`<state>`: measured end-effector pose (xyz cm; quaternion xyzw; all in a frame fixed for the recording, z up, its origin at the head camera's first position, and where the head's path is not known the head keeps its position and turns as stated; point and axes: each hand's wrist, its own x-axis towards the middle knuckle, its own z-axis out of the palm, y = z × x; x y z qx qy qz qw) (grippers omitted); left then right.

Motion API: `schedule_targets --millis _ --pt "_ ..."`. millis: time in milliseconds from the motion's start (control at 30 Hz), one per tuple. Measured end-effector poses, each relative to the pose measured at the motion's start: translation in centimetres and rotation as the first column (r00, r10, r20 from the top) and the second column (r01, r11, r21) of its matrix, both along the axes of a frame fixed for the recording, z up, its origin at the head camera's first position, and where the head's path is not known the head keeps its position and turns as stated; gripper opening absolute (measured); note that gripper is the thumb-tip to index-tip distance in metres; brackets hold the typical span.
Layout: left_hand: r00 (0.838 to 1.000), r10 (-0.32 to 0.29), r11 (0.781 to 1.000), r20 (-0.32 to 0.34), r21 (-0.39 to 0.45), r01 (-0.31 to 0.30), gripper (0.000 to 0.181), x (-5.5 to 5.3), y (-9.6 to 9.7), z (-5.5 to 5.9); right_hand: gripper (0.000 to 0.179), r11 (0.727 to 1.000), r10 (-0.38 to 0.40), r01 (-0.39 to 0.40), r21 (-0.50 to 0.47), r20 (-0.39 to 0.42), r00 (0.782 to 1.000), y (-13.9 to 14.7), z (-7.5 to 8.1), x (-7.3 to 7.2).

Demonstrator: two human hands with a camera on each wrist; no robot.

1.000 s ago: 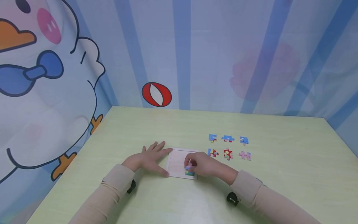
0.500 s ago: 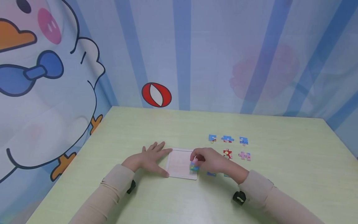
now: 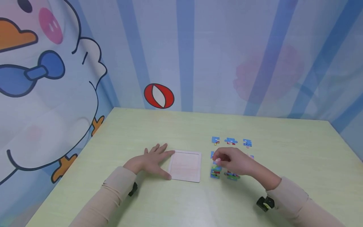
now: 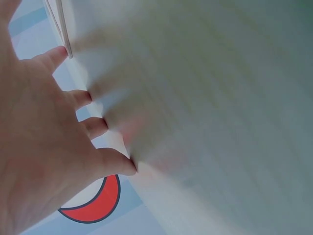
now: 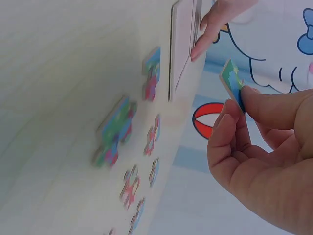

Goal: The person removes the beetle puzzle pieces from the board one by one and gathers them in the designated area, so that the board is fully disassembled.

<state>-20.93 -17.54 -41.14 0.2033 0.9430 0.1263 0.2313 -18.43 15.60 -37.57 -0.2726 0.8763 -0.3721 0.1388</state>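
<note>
My right hand (image 3: 235, 160) pinches a jigsaw puzzle piece (image 5: 230, 81) between thumb and fingers. This piece shows green, blue and yellow and is held tilted above the table, over the loose pieces right of the tray. Flat on the table lies a square white puzzle tray (image 3: 185, 167) with a thin raised rim and a bare pale base. My left hand (image 3: 151, 161) is spread out at the tray's left side, thumb and index finger at its edge, the other fingertips down on the table in the left wrist view.
Right of the tray, several loose puzzle pieces lie in rows, among them a blue corner piece (image 3: 215, 139), a blue and red piece (image 3: 231, 141) and a green-edged piece (image 3: 233, 176). My right hand covers part of the middle row. A printed curtain (image 3: 215, 56) hangs behind the table (image 3: 297, 164).
My right hand has lifted the puzzle piece from the tray's lower right corner and carried it right, over the loose pieces. The tray's base is now bare. My left hand has stayed put.
</note>
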Motion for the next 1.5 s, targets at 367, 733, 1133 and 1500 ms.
schedule_targets --millis 367,733,1133,1500 --pt "1.0 0.002 1.0 0.003 -0.008 -0.002 0.097 0.0 0.2 0.0 0.003 0.999 -0.042 0.042 0.021 0.001 0.999 4.9 -0.6 0.7" --pt "1.0 -0.003 1.0 -0.003 -0.005 0.003 0.096 0.1 0.0 -0.1 0.011 0.996 -0.047 0.045 0.079 0.03 0.998 8.0 -1.8 0.6" --pt "1.0 0.004 1.0 0.002 -0.009 -0.004 0.096 0.1 -0.2 -0.1 0.012 0.99 -0.078 0.068 0.124 0.08 0.994 8.9 -2.8 0.5" --pt "1.0 -0.008 1.0 0.004 0.003 0.008 0.097 0.0 -0.2 -0.2 0.009 0.988 -0.078 0.064 0.144 0.096 0.992 9.3 -3.6 0.2"
